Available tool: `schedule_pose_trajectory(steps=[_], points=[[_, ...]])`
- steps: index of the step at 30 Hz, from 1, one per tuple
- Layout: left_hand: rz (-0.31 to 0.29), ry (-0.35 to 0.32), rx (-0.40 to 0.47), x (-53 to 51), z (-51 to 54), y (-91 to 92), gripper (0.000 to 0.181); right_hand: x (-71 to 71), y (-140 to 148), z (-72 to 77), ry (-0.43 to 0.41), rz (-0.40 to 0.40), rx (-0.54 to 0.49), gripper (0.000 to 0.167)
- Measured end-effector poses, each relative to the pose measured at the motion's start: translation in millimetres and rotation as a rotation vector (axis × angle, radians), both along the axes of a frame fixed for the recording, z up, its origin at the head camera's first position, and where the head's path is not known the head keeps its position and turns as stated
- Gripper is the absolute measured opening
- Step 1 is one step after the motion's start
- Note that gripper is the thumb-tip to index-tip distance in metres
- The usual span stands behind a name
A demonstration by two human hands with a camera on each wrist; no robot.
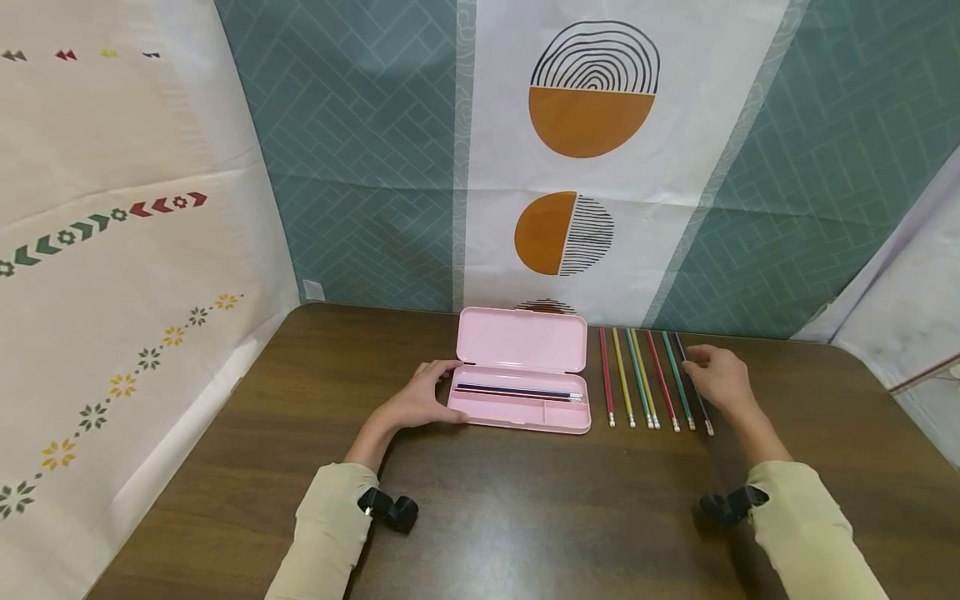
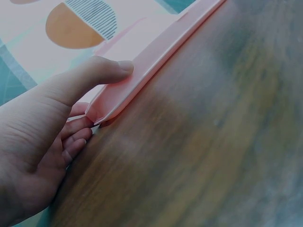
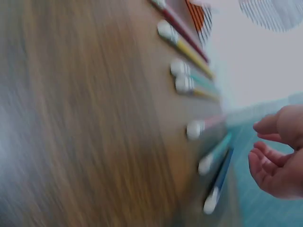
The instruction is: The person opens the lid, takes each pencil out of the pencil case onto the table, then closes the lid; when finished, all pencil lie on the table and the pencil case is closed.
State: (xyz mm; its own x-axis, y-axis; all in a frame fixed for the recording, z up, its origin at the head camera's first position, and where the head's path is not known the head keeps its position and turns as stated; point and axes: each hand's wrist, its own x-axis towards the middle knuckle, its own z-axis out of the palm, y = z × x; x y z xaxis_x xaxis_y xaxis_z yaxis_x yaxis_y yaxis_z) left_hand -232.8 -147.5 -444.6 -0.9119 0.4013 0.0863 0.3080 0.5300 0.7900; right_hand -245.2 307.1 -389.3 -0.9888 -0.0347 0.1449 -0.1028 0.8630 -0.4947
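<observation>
My left hand grips the left end of an open pink case, thumb on its front edge and fingers round the side. Dark pencils lie in the case's rear compartment. Over at the right, my right hand is beside the upper part of a dark pencil, the rightmost in a row. Its thumb and fingers are parted, with nothing visible between them in the right wrist view.
Left of the dark pencil lie green, red and several other pencils, eraser ends toward the front. The case's lid leans back. Patterned cloth hangs behind the brown table.
</observation>
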Motion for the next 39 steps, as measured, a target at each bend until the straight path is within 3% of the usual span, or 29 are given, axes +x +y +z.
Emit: schedule_pose_trajectory(steps=[6, 15, 20, 27, 34, 39], points=[[0.0, -0.008, 0.0, 1.3, -0.6, 0.1, 0.089, 7.3, -45.7, 8.5, 0.047, 0.171, -0.039, 0.032], [0.005, -0.018, -0.001, 2.8, -1.8, -1.6, 0.09, 8.0, -114.0, -1.5, 0.056, 0.399, -0.123, 0.02], [0.012, -0.024, 0.005, 4.5, -2.2, -1.7, 0.089, 4.9, -143.8, -7.3, 0.003, 0.461, -0.125, 0.017], [0.018, -0.019, 0.01, 5.7, -1.3, 0.5, 0.087, -0.6, -170.2, -17.2, -0.001, 0.561, -0.12, 0.013], [0.02, -0.02, -0.001, 3.5, -1.3, 2.0, 0.089, -2.2, -180.2, -17.6, -0.072, 0.562, -0.11, 0.016], [0.018, -0.009, -0.006, 1.8, -0.3, 2.7, 0.088, -3.0, -184.9, -10.5, -0.082, 0.581, -0.009, 0.013]])
